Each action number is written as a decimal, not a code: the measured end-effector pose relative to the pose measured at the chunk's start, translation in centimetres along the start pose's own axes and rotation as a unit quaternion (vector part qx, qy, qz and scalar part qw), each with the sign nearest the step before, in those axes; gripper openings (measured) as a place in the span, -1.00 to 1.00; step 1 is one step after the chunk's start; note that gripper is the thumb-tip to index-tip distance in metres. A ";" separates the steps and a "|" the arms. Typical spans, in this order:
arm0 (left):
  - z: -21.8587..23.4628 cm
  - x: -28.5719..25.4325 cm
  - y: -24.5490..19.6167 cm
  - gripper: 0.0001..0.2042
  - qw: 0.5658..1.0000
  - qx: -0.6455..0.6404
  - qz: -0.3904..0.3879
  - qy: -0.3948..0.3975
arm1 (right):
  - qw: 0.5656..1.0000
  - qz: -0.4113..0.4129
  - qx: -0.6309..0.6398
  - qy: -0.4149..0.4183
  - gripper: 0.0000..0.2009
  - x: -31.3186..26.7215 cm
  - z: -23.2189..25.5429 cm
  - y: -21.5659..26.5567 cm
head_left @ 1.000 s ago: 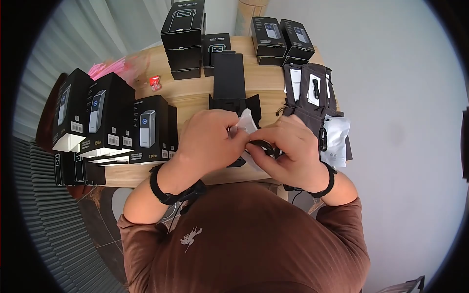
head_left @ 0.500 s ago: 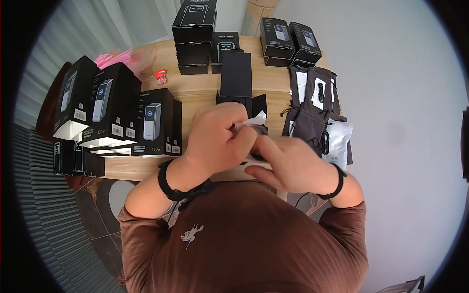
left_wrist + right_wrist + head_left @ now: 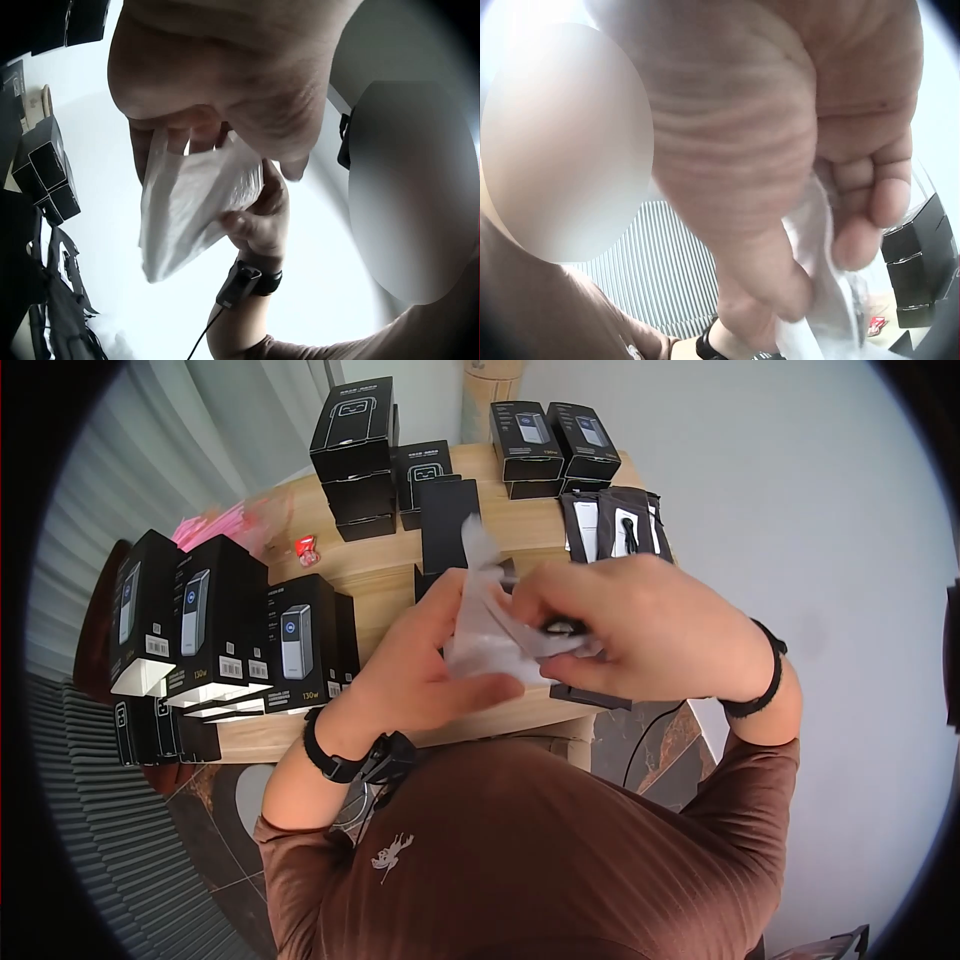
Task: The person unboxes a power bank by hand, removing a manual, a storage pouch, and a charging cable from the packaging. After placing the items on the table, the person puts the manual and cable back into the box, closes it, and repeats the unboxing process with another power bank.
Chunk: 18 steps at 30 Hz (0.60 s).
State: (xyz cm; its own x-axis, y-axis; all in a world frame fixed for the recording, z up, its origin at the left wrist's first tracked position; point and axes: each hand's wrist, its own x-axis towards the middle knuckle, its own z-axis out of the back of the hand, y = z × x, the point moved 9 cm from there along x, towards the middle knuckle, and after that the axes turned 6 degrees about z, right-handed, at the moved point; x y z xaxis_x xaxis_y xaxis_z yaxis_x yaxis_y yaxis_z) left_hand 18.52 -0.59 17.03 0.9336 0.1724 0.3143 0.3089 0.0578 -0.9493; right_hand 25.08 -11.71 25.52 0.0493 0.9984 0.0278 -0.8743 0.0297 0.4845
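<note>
Wooden table (image 3: pixel 385 565) against a pale wall, crowded with black boxes; you sit close in, both hands raised above its near edge.

Your left hand (image 3: pixel 420 660) has its fingers curled round the lower part of a white plastic bag (image 3: pixel 490 630). In the left wrist view the bag (image 3: pixel 191 206) hangs from those fingers, crumpled and see-through. Your right hand (image 3: pixel 640 625) is clenched on the bag's other side, pinching it together with something small and dark (image 3: pixel 562 627), too hidden to name. The right wrist view shows thumb and fingers (image 3: pixel 862 225) pressed on the white film (image 3: pixel 817 300).

Step in hand, as a judgement: working the dark item into or out of the bag; which way, you cannot tell. Next move likely calls for the left hand to hold the bag steady while the right shifts the item along it.

Counts, as far as visible:
- Picture boxes standing at left (image 3: pixel 215 620): about four, more flat ones below, number unclear.
- Stacked boxes at the far middle (image 3: pixel 355 445): four or so.
- Two boxes at the far right (image 3: pixel 550 435).
- One open black carton (image 3: pixel 447 525) behind the bag.
- Grey cloth pouches (image 3: pixel 615 525): at least two, overlapping.
- One small red thing (image 3: pixel 305 547); a pink heap (image 3: pixel 215 525) behind it.
</note>
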 end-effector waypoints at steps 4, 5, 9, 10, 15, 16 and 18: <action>0.5 -0.2 2.1 -0.85 0.989 0.090 0.103 0.056 | 0.999 -0.043 0.020 -0.006 -0.49 -0.2 0.7 -0.8; 0.7 -0.2 2.0 -0.86 0.984 0.122 0.112 0.062 | 0.999 -0.048 0.001 -0.001 -0.48 -0.4 0.6 -1.1; 1.0 -0.3 2.3 -0.90 0.969 0.216 0.094 0.078 | 0.998 0.054 -0.010 -0.014 -0.45 -0.6 1.4 -0.4; 1.0 -0.2 2.1 -0.89 0.977 0.191 0.077 0.058 | 0.998 0.061 -0.017 -0.023 -0.45 -0.4 1.6 -0.5; 1.7 -0.3 3.1 -0.84 0.990 0.126 0.056 0.009 | 0.997 0.019 0.009 -0.075 -0.45 -0.4 2.8 -1.3; 1.8 -0.2 2.7 -0.84 0.991 0.123 0.051 0.001 | 0.995 0.015 0.018 -0.093 -0.47 -0.6 3.0 -1.6; 1.6 0.0 1.5 -0.82 0.992 0.116 0.040 -0.012 | 0.992 0.040 0.006 -0.117 -0.52 -0.9 3.3 -1.3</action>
State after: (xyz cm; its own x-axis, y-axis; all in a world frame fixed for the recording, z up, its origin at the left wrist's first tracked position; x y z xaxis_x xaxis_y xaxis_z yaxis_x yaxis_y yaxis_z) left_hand 18.72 1.09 15.63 0.9479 0.2094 0.2400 0.1805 0.2678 -0.9464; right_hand 27.75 -12.82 27.77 0.0920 0.9589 0.2685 -0.8742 -0.0514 0.4829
